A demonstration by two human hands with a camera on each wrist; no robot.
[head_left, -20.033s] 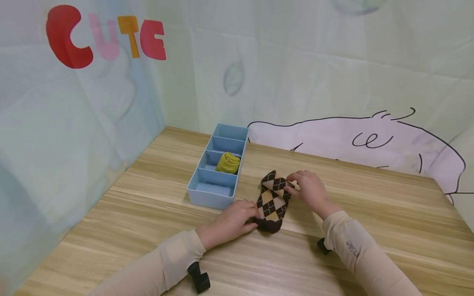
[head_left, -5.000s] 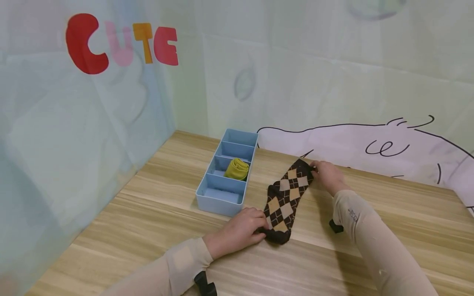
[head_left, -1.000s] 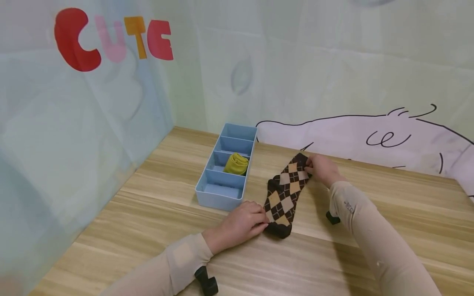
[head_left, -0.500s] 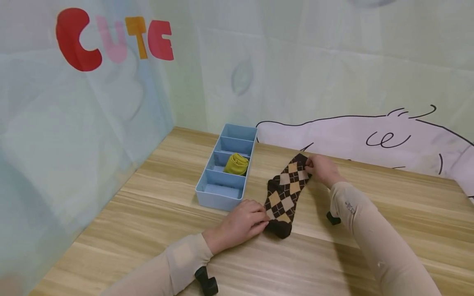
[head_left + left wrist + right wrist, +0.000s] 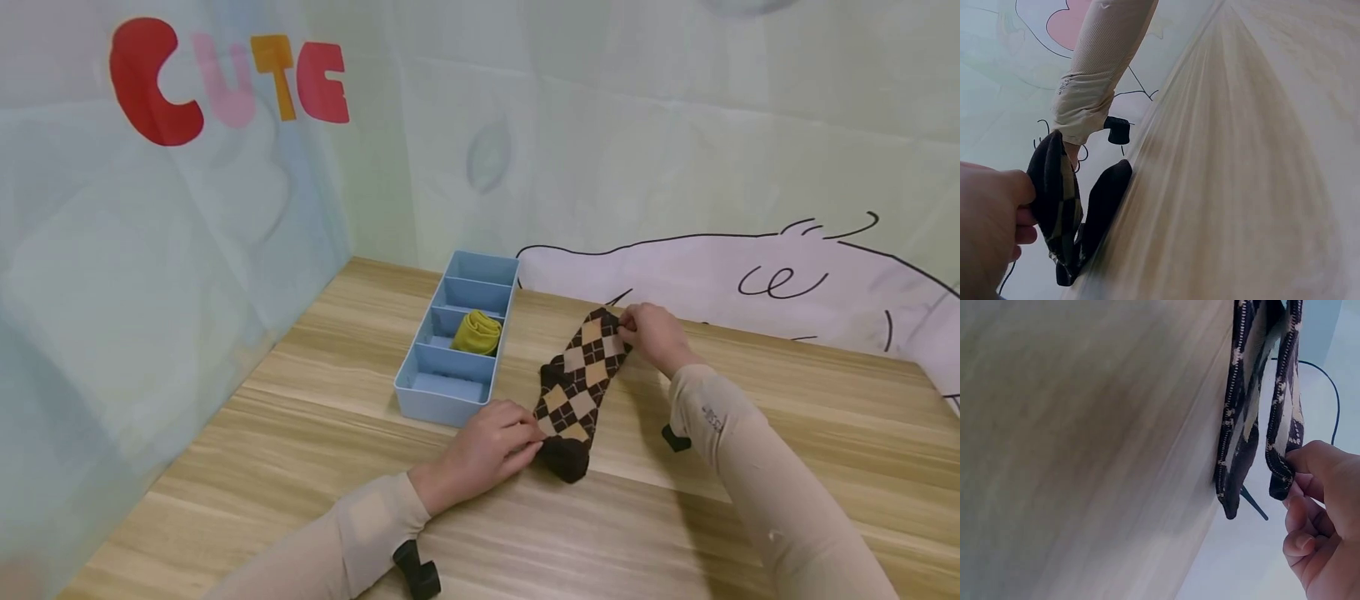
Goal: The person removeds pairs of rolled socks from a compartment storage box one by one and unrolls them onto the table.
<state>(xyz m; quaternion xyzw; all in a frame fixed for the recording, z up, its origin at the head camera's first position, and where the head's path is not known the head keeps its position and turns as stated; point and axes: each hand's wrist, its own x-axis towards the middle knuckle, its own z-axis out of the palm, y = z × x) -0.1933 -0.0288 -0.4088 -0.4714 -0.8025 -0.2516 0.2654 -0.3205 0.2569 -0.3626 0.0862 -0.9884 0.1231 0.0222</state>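
Both ends of the brown argyle sock (image 5: 577, 392) are taken. The left hand (image 5: 483, 446) pinches the dark near end in its fingers (image 5: 1025, 235), and the right hand (image 5: 654, 333) has the far end pinched too, pretty close to the back edge of the surface (image 5: 322, 383). Going by the wrist views it's two layers: the upper one is up in the fingers, the lower one lies along the wood. Can't tell if that's a pair, tbh.

The sock sits right of the blue divided box (image 5: 444, 407), with a strip of wood between them. Tight spot is the box's near right corner: the left knuckles are just beside it, can't tell if they touch. A yellow rolled cloth (image 5: 477, 333) sits in the second compartment from the near end. Way more room on the right, where the surface runs on well past the right sleeve (image 5: 772, 492).
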